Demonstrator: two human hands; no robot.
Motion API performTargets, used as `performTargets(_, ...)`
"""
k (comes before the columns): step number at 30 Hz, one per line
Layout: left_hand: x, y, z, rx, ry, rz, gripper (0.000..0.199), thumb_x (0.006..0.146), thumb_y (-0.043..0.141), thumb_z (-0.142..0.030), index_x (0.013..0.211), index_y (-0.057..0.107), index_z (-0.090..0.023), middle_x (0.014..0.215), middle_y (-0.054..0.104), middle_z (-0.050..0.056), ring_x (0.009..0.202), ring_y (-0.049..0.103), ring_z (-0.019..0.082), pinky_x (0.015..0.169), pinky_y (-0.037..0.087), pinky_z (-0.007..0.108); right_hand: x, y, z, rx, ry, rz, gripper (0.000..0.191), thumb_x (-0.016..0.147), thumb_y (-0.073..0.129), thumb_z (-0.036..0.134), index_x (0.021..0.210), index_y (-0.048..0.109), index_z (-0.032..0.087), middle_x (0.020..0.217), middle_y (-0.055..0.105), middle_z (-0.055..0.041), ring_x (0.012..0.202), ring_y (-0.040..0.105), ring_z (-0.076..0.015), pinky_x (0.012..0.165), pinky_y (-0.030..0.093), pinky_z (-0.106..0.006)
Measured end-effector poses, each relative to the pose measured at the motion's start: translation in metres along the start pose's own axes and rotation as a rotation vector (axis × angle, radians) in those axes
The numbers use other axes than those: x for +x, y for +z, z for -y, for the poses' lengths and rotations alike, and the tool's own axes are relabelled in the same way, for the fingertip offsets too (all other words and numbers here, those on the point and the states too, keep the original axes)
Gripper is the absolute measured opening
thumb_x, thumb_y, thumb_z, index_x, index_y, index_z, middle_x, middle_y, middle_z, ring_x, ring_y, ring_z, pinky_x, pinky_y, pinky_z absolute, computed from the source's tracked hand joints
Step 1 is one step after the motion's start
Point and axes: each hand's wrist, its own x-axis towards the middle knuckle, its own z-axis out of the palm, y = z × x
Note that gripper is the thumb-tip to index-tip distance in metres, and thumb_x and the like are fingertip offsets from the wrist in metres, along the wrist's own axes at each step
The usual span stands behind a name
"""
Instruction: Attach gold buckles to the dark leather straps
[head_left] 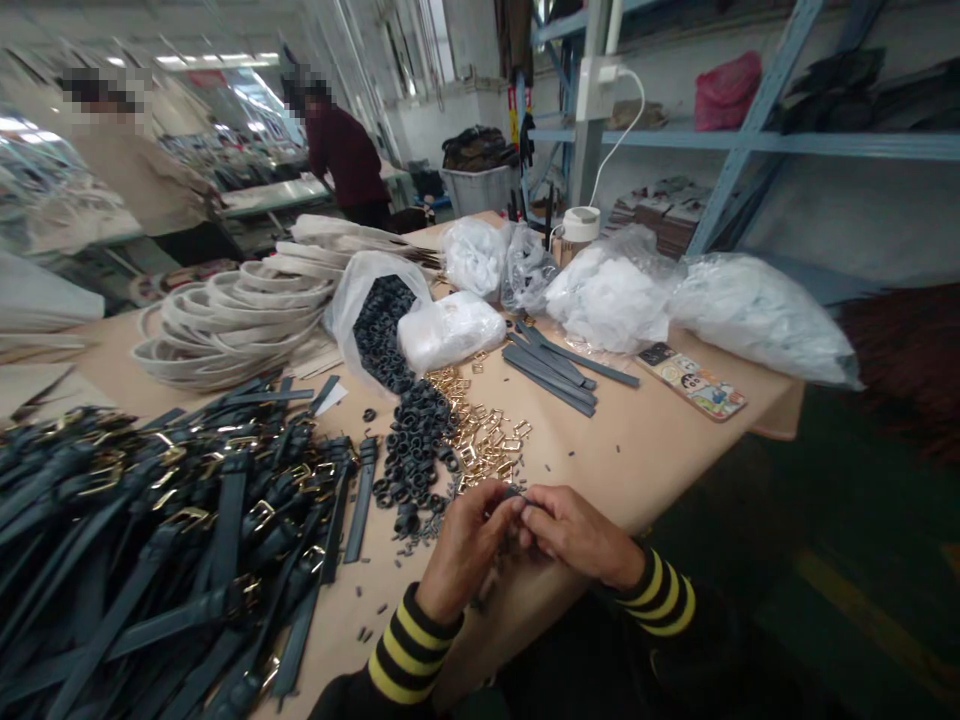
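My left hand (pixel 471 545) and my right hand (pixel 576 530) meet over the table's near edge, fingertips pinched together. A small dark grey piece (pixel 513 493) shows between them; most of it is hidden by the fingers. Just beyond lie gold buckles (pixel 487 440) in a loose heap. Beside them is a pile of dark grey loops (pixel 417 440), spilling from an open plastic bag (pixel 352 300). Finished-looking dark straps with gold buckles (pixel 232 510) cover the table's left side. Several flat grey strips (pixel 551 370) lie beyond the buckles.
Coiled beige straps (pixel 232 320) are stacked at the back left. Stuffed plastic bags (pixel 615 300) line the back, with a patterned phone (pixel 694 382) in front of them. Blue shelving (pixel 795 145) stands behind. Two people (pixel 349 160) stand at other tables.
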Motion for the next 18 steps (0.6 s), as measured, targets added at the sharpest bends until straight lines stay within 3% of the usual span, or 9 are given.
performTargets(4,-0.005,0.002,0.008,-0.264,-0.121,0.02,0.025,0.079,0.051,-0.036,0.064,0.052,-0.016,0.051,0.048,-0.004,0.048,0.043,0.009,0.048,0.035,0.02,-0.002,0.0,0.001,-0.035,-0.007,0.116,0.017,0.085,0.04,0.022,0.075,0.052,0.014,0.065,0.059,0.0,0.044,0.045,-0.0056,0.046,0.037,-0.017)
performTargets(6,-0.007,0.001,0.015,-0.261,-0.174,-0.008,0.027,0.08,0.048,-0.039,0.067,0.052,-0.016,0.051,0.048,-0.004,0.047,0.044,0.01,0.046,0.035,0.021,-0.003,-0.004,-0.002,-0.036,0.025,0.16,0.018,0.084,0.04,0.022,0.073,0.052,0.014,0.065,0.06,-0.0005,0.044,0.047,-0.0058,0.046,0.038,-0.018)
performTargets(8,-0.007,0.0,0.02,-0.076,-0.111,-0.09,0.026,0.083,0.043,-0.037,0.075,0.056,-0.016,0.06,0.053,0.0,0.054,0.049,0.013,0.051,0.039,0.024,-0.003,-0.008,-0.005,-0.023,0.051,0.131,0.02,0.084,0.04,0.024,0.072,0.051,0.014,0.064,0.059,-0.0005,0.042,0.045,-0.0056,0.044,0.037,-0.017)
performTargets(10,-0.006,0.001,0.022,0.237,0.05,-0.159,0.022,0.086,0.04,-0.03,0.082,0.057,-0.018,0.074,0.057,0.004,0.07,0.053,0.017,0.064,0.043,0.029,-0.002,-0.013,-0.008,0.003,0.058,0.042,0.021,0.085,0.039,0.025,0.072,0.05,0.013,0.064,0.058,-0.0004,0.04,0.043,-0.0049,0.041,0.036,-0.017)
performTargets(12,-0.003,0.004,0.02,0.541,0.18,-0.136,0.018,0.086,0.039,-0.022,0.083,0.056,-0.019,0.085,0.056,0.006,0.082,0.051,0.02,0.073,0.042,0.034,-0.002,-0.017,-0.011,0.016,0.051,-0.03,0.022,0.085,0.039,0.027,0.073,0.05,0.013,0.063,0.057,-0.0002,0.039,0.041,-0.0045,0.04,0.034,-0.017)
performTargets(14,0.0,0.008,0.017,0.741,0.214,-0.065,0.018,0.084,0.038,-0.014,0.079,0.055,-0.019,0.085,0.054,0.006,0.083,0.05,0.022,0.073,0.042,0.036,-0.001,-0.02,-0.014,0.024,0.043,-0.05,0.023,0.086,0.039,0.028,0.074,0.051,0.012,0.064,0.056,-0.0001,0.039,0.041,-0.0042,0.04,0.034,-0.017)
performTargets(18,0.009,0.01,0.015,0.754,0.182,-0.031,0.016,0.08,0.039,-0.01,0.073,0.051,-0.018,0.079,0.051,0.006,0.078,0.048,0.022,0.072,0.041,0.038,-0.001,-0.021,-0.018,0.035,0.037,-0.044,0.022,0.085,0.04,0.028,0.074,0.05,0.013,0.059,0.054,0.0016,0.039,0.041,-0.0045,0.039,0.034,-0.016)
